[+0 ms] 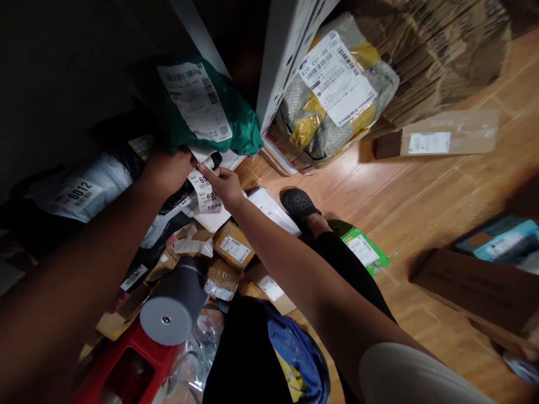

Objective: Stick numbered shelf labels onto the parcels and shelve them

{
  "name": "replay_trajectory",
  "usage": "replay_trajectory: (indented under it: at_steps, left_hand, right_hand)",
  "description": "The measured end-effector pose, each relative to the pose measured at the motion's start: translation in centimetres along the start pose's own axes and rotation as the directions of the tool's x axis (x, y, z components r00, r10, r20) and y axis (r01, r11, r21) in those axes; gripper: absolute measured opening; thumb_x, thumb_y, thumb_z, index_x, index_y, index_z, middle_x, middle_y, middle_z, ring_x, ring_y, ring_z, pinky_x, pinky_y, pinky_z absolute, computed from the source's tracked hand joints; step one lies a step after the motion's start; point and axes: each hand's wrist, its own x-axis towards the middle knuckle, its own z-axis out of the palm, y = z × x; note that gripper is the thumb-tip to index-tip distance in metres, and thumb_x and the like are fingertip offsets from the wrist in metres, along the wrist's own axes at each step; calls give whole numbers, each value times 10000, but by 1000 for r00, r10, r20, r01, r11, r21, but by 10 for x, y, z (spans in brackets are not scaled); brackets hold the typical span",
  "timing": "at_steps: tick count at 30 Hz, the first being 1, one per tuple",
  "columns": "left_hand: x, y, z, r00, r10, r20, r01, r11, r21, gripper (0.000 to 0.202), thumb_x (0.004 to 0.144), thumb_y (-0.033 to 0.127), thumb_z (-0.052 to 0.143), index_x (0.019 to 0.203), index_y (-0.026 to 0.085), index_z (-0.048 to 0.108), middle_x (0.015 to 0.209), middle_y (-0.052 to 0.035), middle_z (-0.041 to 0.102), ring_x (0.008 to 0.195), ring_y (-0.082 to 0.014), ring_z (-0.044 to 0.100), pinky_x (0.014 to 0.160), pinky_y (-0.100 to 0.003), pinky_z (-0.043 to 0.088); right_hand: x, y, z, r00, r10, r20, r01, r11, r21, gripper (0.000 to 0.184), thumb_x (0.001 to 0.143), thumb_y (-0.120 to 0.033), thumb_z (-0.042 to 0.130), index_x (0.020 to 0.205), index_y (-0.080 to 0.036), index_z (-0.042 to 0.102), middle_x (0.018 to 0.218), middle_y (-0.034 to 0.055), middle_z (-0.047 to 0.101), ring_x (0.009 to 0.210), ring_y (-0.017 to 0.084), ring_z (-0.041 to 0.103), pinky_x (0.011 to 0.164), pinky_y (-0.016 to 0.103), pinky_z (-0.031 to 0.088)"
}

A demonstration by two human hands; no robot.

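My left hand (pixel 166 168) is closed on the lower edge of a green plastic parcel (pixel 236 120) with a white shipping label, held up over a heap of parcels. My right hand (pixel 223 184) pinches a strip of white number stickers (pixel 205 196) printed with figures starting 60, just under the green parcel. Both arms reach forward from the bottom of the view. Below the hands lie black and white mailer bags and small brown boxes (pixel 233 247).
A white-grey bag marked 6012 (pixel 80 193) lies at left. A white shelf post (pixel 286 45) stands ahead, with a yellow-grey wrapped parcel (pixel 332 95) and flattened cardboard behind it. A grey roll on a red stool (pixel 172 308), my black shoe (pixel 300 205) and a wooden floor (pixel 421 196) are nearby.
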Motion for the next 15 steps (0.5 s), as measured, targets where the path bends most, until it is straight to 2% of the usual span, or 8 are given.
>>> replay_trajectory:
  at_steps: [3,4,6,8,9,12,13,15]
  left_hand:
    - [-2,-3,2,998,46,52,-49,997,66,250,891,262,466,663,191,540,798,-127,638,1048,-328,549,995,-509,386]
    - [-3,-4,2,998,34,49,-38,997,68,261,896,270,468,656,194,537,785,-127,631,1046,-331,549,994,-514,387]
    - [-6,-3,2,1000,-12,12,11,998,57,262,899,325,504,680,189,551,797,-134,629,1042,-342,545,993,-532,384]
    - [-9,-1,0,993,-61,-96,62,998,9,215,843,376,620,776,175,581,881,-138,636,1077,-352,523,1032,-544,352]
    - [-11,0,-2,984,-68,-167,65,998,-23,236,801,378,680,864,168,591,974,-141,632,1125,-352,495,1069,-536,322]
    - [-14,0,-6,944,1,-329,-4,1000,-10,414,764,336,720,1095,153,550,1249,-155,530,1265,-343,377,1152,-499,221]
    - [-15,-2,-7,945,54,-322,-47,998,32,399,787,328,689,1113,148,546,1274,-160,513,1279,-344,361,1154,-497,213]
    - [-14,-9,-9,963,161,-217,-143,985,97,323,804,323,649,1065,145,578,1215,-162,558,1246,-349,402,1127,-495,257]
  right_hand:
    - [-8,5,-13,982,97,162,-117,986,116,393,542,-430,865,676,-191,583,587,-42,609,552,111,573,511,223,455]
    - [-12,9,-18,982,125,140,-141,984,110,415,517,-432,874,649,-192,562,574,-43,602,535,108,563,497,223,447]
    - [-20,16,-28,989,149,-8,-148,988,44,482,498,-440,880,563,-205,464,493,-70,530,455,81,483,425,205,370]
    - [-29,20,-36,988,109,-109,-112,994,-17,531,495,-444,881,536,-213,405,439,-101,443,404,56,388,380,194,275]
    - [-34,20,-39,992,79,-96,-82,996,-28,507,501,-448,879,547,-210,434,435,-107,426,399,52,366,375,195,253]
    - [-42,7,-40,993,-32,118,29,999,25,378,573,-478,844,676,-198,613,530,-74,537,462,70,451,422,202,343]
    - [-42,0,-38,979,-77,188,67,996,56,358,598,-480,832,722,-199,649,596,-55,594,515,83,506,471,209,402]
    - [-38,-12,-32,948,-162,272,136,984,112,332,633,-476,816,764,-206,675,719,-26,663,636,105,584,594,228,487]
